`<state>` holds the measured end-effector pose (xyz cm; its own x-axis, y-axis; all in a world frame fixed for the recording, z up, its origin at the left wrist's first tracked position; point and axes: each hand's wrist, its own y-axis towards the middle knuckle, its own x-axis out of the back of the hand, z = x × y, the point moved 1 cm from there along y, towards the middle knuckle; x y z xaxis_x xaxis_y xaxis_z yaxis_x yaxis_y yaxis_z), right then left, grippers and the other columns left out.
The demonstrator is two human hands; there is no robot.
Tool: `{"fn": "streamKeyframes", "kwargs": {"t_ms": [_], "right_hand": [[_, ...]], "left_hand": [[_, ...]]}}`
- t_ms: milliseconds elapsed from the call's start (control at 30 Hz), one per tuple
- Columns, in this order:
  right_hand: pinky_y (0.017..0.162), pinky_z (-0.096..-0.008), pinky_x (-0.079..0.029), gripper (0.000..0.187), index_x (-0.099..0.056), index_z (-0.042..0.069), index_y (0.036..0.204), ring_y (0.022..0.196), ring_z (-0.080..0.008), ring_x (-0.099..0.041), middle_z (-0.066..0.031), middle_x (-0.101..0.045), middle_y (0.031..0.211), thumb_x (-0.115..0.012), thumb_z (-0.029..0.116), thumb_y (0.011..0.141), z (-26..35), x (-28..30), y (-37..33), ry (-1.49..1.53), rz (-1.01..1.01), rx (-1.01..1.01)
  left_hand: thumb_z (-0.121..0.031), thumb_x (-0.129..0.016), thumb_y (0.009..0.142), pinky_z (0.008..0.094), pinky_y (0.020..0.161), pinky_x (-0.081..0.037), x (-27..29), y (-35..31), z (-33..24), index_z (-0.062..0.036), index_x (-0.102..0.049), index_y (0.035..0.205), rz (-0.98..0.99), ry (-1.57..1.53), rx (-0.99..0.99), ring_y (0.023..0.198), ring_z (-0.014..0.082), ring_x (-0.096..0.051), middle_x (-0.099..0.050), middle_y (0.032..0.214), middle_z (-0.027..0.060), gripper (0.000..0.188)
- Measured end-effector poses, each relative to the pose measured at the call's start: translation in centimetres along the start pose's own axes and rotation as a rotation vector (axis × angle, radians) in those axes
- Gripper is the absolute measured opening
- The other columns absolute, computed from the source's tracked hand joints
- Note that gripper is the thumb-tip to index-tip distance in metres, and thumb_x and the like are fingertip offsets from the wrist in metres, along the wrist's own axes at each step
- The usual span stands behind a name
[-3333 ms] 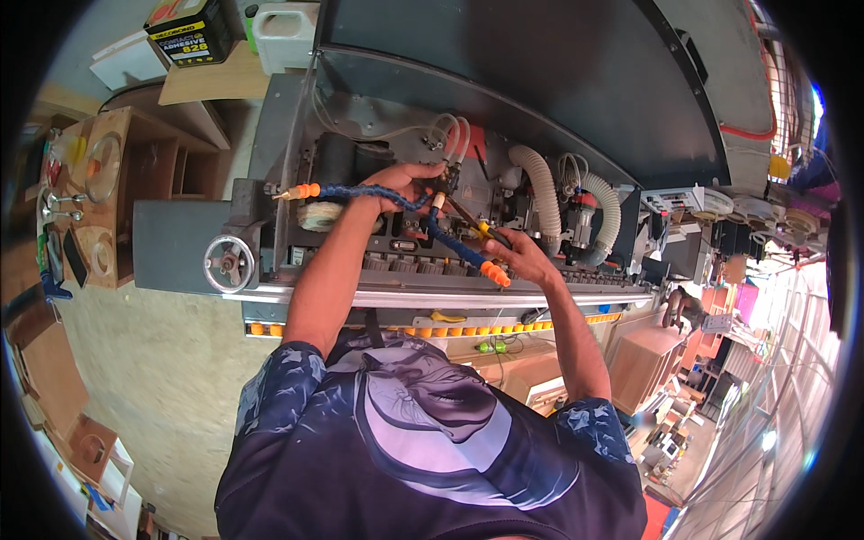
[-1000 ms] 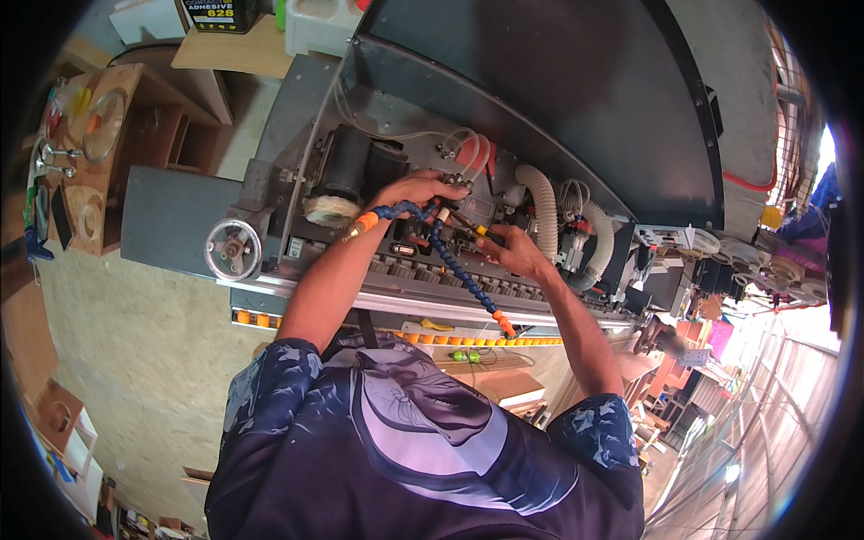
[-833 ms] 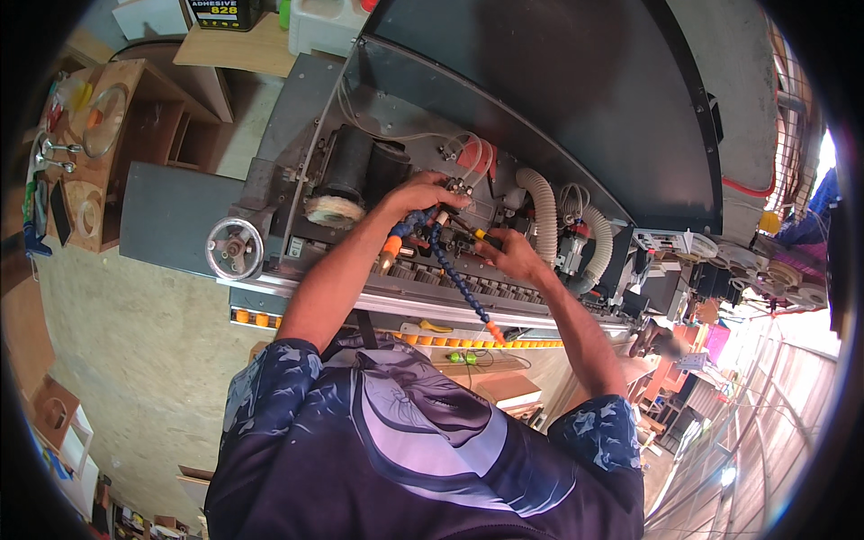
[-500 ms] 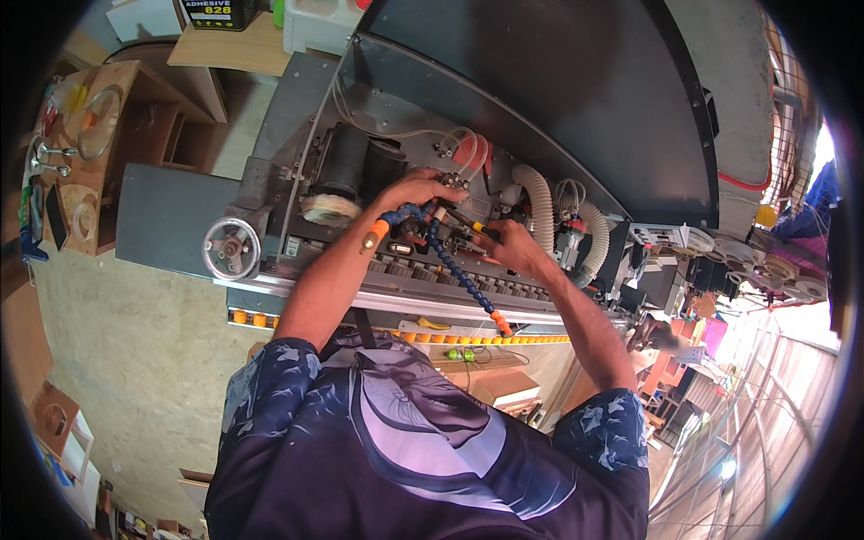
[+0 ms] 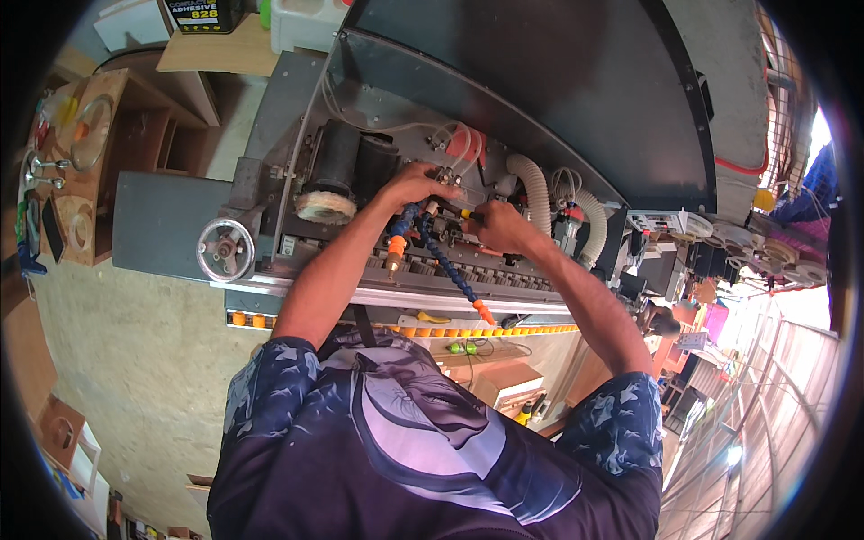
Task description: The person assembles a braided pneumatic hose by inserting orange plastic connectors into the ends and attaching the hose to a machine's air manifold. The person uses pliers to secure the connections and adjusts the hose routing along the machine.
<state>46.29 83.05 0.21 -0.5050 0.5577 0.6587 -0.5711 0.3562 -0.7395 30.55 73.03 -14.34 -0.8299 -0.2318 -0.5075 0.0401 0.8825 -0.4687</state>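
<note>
Inside an opened dark grey machine point(image 5: 522, 63), both my hands work close together. My left hand point(image 5: 416, 187) is closed round a small metal fitting point(image 5: 447, 177) where thin clear tubes come in. In my right hand point(image 5: 504, 227) is a screwdriver point(image 5: 468, 214) with a yellow and black handle, its tip toward the left hand and hidden there. Just below the left hand hangs a short blue segmented hose with an orange and brass nozzle point(image 5: 395, 252). A longer blue segmented hose point(image 5: 447, 264) slants down to an orange tip point(image 5: 486, 312).
Black motors point(image 5: 333, 166) and a handwheel point(image 5: 226, 249) are at the left. Pale corrugated hoses point(image 5: 537, 193) rise right of my hands. Along the front runs a rail with yellow rollers point(image 5: 432, 332), with yellow-handled pliers point(image 5: 434, 317) above it. A wooden cabinet point(image 5: 135, 135) stands far left.
The short blue hose has swung from pointing down-left to hanging nearly straight down. My right hand, with the screwdriver, has moved slightly left and up. My left hand stays at the fitting.
</note>
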Motion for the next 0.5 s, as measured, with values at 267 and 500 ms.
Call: {"fn": "streamKeyframes", "kwargs": {"t_ms": [267,500], "right_hand": [[0.081,-0.0464,-0.063,0.051,-0.077,-0.003,0.107,0.082,-0.0388,-0.078,-0.0241,-0.077,0.094,-0.062,0.045,0.099,6.9,5.0,0.9,-0.194,0.281,-0.181],[0.084,-0.0506,-0.057,0.058,-0.075,-0.002,0.115,0.090,-0.0436,-0.075,-0.0279,-0.075,0.093,-0.063,0.053,0.101,-1.0,2.3,-1.2,-0.102,0.125,-0.069]], "left_hand": [[-0.030,-0.094,0.081,0.0282,0.057,-0.052,0.2,1.1,1.4,0.0010,-0.063,0.137,-0.124,0.094,-0.057,0.072,0.0115,-0.070,-0.075,0.096,0.0049,0.070],[-0.036,-0.089,0.087,0.0273,0.056,-0.055,0.7,-0.3,-0.7,-0.0060,-0.065,0.118,0.031,-0.012,0.111,0.071,0.0147,-0.075,-0.074,0.093,0.0039,0.049]]}}
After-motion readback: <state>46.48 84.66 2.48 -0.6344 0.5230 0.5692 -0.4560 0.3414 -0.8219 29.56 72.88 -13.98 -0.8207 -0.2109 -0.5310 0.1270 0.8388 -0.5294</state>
